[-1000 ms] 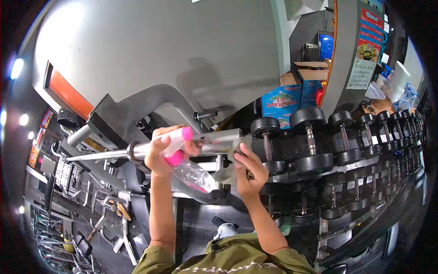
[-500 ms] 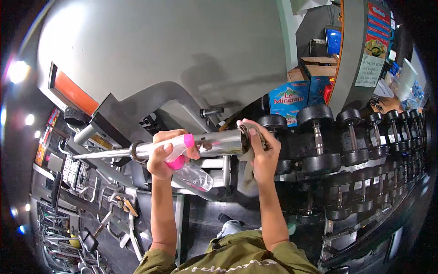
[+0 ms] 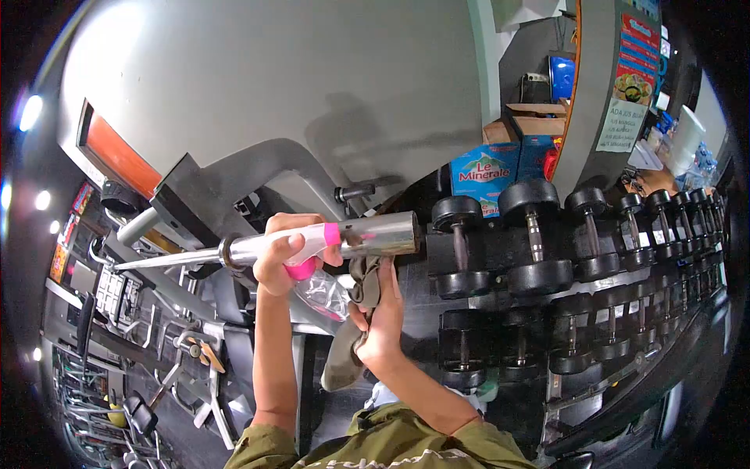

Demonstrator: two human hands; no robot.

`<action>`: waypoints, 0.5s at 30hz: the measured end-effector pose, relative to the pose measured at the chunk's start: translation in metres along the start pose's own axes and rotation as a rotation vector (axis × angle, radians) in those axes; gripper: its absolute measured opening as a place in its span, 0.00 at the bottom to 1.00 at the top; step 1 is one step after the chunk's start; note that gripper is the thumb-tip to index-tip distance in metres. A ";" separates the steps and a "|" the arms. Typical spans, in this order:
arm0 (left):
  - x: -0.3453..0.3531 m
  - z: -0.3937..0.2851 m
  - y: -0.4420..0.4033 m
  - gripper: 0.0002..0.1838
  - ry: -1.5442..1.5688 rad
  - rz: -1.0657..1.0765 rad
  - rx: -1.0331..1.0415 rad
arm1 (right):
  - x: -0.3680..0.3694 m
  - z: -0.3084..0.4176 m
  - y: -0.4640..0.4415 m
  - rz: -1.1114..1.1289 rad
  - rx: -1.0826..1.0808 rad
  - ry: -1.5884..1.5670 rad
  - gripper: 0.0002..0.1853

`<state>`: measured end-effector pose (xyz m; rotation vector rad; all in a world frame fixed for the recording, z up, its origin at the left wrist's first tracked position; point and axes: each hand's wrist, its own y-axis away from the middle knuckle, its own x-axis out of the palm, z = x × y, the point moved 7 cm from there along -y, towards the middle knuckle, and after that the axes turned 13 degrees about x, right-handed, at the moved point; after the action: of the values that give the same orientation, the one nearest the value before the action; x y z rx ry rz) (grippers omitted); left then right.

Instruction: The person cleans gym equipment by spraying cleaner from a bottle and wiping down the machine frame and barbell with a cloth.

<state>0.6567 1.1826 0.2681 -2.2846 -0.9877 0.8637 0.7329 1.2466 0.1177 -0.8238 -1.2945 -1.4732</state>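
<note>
My left hand (image 3: 285,254) is wrapped round the neck of a spray bottle (image 3: 324,291) with a pink and white head and a clear body, against the shiny metal bar. The thick sleeve of the barbell (image 3: 383,234) points to the right, and its thinner shaft runs off to the left. Below the sleeve, my right hand (image 3: 381,316) grips a grey-brown cloth (image 3: 366,283), which touches the sleeve's underside. Part of the cloth hangs down past the wrist.
Rows of black dumbbells (image 3: 539,238) fill a rack on the right. Blue cardboard boxes (image 3: 483,170) stand behind it. A grey machine frame (image 3: 269,156) curves behind the bar, and more gym equipment (image 3: 187,352) is at the left.
My right hand and the cloth have moved from the sleeve's right end to its underside, further left. My left hand still holds the bottle at the bar.
</note>
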 end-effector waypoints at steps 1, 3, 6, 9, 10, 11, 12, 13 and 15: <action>0.000 0.001 0.000 0.31 -0.005 0.046 -0.029 | 0.000 -0.001 -0.003 0.027 -0.042 0.019 0.16; 0.001 -0.001 0.001 0.30 -0.013 0.041 -0.004 | -0.010 0.005 -0.013 0.035 -0.030 0.095 0.16; 0.000 0.002 0.005 0.31 0.099 -0.056 -0.063 | -0.015 0.044 0.001 0.005 -0.129 0.079 0.14; -0.002 -0.003 0.012 0.31 0.134 -0.155 -0.101 | -0.015 0.065 0.006 0.065 -0.243 0.092 0.14; -0.002 -0.003 0.016 0.31 0.262 -0.187 -0.097 | -0.014 0.063 0.005 0.001 -0.238 0.066 0.14; -0.002 -0.007 0.020 0.31 0.271 -0.194 -0.087 | -0.013 0.060 0.004 -0.061 -0.236 0.040 0.14; -0.004 -0.014 0.025 0.31 0.269 -0.240 -0.087 | -0.008 0.055 0.006 -0.059 -0.279 0.059 0.14; -0.007 -0.019 0.032 0.31 0.265 -0.288 -0.087 | -0.006 0.048 0.003 -0.070 -0.273 -0.012 0.14; -0.019 -0.026 0.048 0.31 0.256 -0.386 -0.077 | -0.013 0.033 -0.013 0.109 -0.130 0.047 0.14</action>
<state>0.6869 1.1342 0.2613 -2.0955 -1.2988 0.3693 0.7206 1.2811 0.1079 -0.9240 -1.1105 -1.4929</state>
